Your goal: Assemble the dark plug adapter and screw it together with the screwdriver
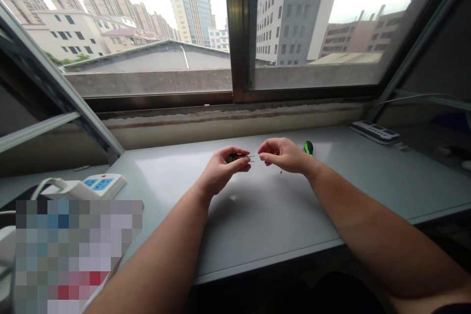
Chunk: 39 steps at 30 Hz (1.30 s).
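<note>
Left hand [224,168] is gripping a green-and-black piece [230,158] above the bench [272,221], presumably so its prongs [252,161] are projecting unobstructed; right hand [285,155] is hovering half-curled nearby, any hold unclear.

Over the gray tabletop [257,225], a hand could pass between the left hand [225,166] and white power strip [117,185]; the green-and-black tool handle [308,147] (just beyond the right hand [282,155]) obstructs.
</note>
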Tool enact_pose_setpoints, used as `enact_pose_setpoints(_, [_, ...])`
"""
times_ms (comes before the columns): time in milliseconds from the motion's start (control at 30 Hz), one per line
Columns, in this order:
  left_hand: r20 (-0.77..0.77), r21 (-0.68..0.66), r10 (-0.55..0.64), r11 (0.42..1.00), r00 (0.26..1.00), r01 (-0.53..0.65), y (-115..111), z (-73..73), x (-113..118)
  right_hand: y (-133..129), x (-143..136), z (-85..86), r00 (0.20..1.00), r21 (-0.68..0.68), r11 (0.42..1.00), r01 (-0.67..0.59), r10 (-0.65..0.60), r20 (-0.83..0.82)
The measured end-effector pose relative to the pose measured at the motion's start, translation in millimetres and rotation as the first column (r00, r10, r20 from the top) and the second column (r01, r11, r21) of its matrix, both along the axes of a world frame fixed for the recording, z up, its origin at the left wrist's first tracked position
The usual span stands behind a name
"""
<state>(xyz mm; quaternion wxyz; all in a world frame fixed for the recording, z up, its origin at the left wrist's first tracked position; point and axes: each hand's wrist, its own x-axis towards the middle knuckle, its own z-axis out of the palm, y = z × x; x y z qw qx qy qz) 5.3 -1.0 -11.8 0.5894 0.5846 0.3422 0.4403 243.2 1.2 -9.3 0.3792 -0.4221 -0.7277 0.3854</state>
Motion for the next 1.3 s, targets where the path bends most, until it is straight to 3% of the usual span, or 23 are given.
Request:
enact_pose_setpoints(200, [0.01,0.025,-0.045,0.999,0.999,0.044,-3.3,1.6,0.6,-6.9,-13.0,1.7,0.949,-0.097,0.964,-0.248,0.221,-0.225])
enact_pose_setpoints(367, [-0.007,0.009,-0.046,0.999,0.999,0.046,-4.5,4.0,-0.6,-9.8,-24.9,-0.8,0.936,-0.125,0.966,-0.225,0.179,-0.303])
enact_pose_setpoints(600, [0.011,-0.028,-0.063,0.998,0.998,0.063,-1.7,0.5,-1.9,-7.1,-26.5,-4.7,0.948,-0.134,0.972,-0.195,0.152,-0.28])
enact_pose_setpoints(733, [-0.03,-0.019,-0.013,1.0,0.999,0.013,0.8,-1.0,-3.0,-3.0,-21.0,-2.8,0.957,-0.093,0.98,-0.174,0.147,-0.25])
enact_pose_setpoints(800, [-0.011,-0.039,0.059,0.997,0.998,-0.06,3.1,-0.4,-4.0,3.4,-6.7,0.9,0.977,-0.014,0.998,-0.066,0.061,-0.204])
enact_pose_setpoints(867, [0.051,-0.084,0.152,0.985,0.987,-0.147,6.1,0.8,-5.1,12.2,15.0,4.8,0.974,0.131,0.971,0.2,-0.182,-0.133])
enact_pose_setpoints(933, [0.128,-0.129,0.225,0.97,0.966,-0.208,9.0,2.5,-6.2,21.0,38.2,7.4,0.856,0.274,0.817,0.506,-0.516,-0.042])
enact_pose_setpoints(967, [0.156,-0.144,0.248,0.963,0.956,-0.226,10.3,3.4,-6.8,24.3,47.8,8.0,0.787,0.321,0.747,0.583,-0.617,0.008])
enact_pose_setpoints(1033, [0.188,-0.168,0.284,0.952,0.94,-0.255,12.3,5.4,-8.4,27.7,58.4,7.6,0.724,0.36,0.69,0.628,-0.687,0.055])
enact_pose_setpoints(1133, [0.224,-0.201,0.358,0.927,0.906,-0.317,14.9,8.6,-12.7,24.1,45.8,2.1,0.787,0.428,0.749,0.505,-0.604,0.128])
enact_pose_setpoints(1233, [0.256,-0.225,0.444,0.891,0.859,-0.394,18.7,10.9,-18.1,14.0,5.1,-10.7,0.896,0.513,0.843,0.161,-0.342,0.281])
enact_pose_setpoints(1300, [0.249,-0.228,0.49,0.868,0.836,-0.441,21.8,11.3,-20.8,7.4,-26.1,-20.8,0.899,0.509,0.859,-0.052,-0.182,0.399])
